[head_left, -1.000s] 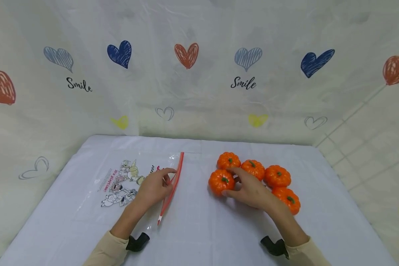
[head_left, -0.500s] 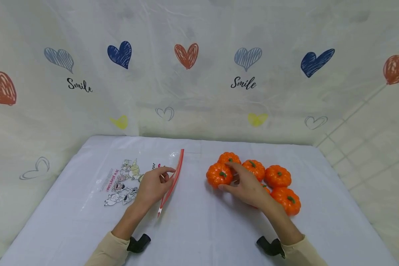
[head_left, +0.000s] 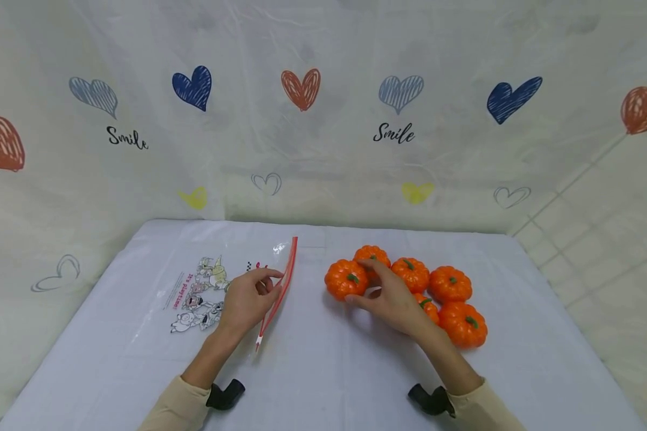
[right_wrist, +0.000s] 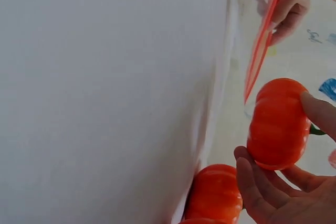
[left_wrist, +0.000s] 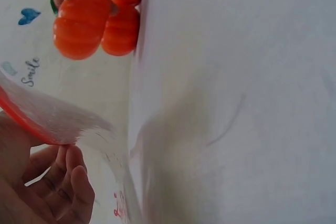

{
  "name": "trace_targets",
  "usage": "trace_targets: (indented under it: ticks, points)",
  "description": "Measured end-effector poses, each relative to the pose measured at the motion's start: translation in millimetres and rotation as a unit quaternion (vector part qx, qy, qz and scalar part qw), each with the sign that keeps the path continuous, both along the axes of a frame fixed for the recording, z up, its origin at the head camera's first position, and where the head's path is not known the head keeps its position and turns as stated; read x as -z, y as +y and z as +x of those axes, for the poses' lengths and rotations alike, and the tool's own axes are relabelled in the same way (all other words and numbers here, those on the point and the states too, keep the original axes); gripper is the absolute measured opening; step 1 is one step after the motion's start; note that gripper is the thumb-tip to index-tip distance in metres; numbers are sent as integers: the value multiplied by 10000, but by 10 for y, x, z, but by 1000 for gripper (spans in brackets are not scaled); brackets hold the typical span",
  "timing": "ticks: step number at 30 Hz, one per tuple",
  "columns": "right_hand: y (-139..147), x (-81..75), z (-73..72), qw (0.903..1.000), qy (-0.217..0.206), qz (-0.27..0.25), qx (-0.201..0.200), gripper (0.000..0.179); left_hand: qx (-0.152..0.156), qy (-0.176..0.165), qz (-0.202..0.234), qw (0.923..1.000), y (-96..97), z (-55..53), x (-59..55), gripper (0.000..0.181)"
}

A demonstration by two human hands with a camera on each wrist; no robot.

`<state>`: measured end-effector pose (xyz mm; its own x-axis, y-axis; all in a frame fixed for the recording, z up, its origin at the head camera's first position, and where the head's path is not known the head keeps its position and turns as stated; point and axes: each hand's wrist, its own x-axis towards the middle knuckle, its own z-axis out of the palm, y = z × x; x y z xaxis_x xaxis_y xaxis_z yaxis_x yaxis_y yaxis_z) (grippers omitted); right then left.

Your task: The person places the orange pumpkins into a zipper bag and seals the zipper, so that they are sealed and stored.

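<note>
A shiny, fat orange pumpkin (head_left: 345,280) with a green stem (head_left: 353,278) was held in the right hand (head_left: 392,299), fingers bent, above the white cloth (head_left: 323,383), left of five more pumpkins (head_left: 450,285). The left hand (head_left: 248,304) pinched a clear plastic bag (head_left: 196,299) by its red strip (head_left: 288,275). Hearts (head_left: 301,88) dotted the pale far wall (head_left: 334,149).

Reads "Smile" (head_left: 127,137) in black script on the pale backdrop (head_left: 323,140) at ten o'clock in the head view, plus a second "Smile" (head_left: 393,133) between one and two. Reads "It's playtime!" (head_left: 190,291) in red, turned sideways, on the clear bag (head_left: 207,299) at eight o'clock. Repeats "Smile" on the backdrop just past nine in the left wrist view. Shows red lettering (left_wrist: 119,204) on the bag near seven, illegible. Gives only blurred script (right_wrist: 314,36) at two o'clock in the right wrist view.
</note>
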<state>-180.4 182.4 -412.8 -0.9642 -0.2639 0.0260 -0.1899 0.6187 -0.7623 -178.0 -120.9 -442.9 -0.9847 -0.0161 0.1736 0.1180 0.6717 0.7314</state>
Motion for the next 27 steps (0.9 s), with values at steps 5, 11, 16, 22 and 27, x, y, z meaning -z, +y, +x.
trace_targets:
  ticks: [5,11,16,22,27]
  points:
    - [-66,1,-5,9996,-36,-258,75,77,-69,207,18,9998,0,1,7,19]
    - [-129,23,-14,9978,-97,-655,80,76,-90,303,103,9994,7,9,-3,18]
    - [-160,62,-24,9968,-173,-782,35,74,-79,245,154,9995,6,24,-24,18]
    - [-212,66,-27,9962,-210,-847,-43,73,-88,186,117,9997,3,34,-38,16]
    - [-253,77,-24,9966,-231,-796,-31,73,-54,131,64,9999,15,37,-41,15]
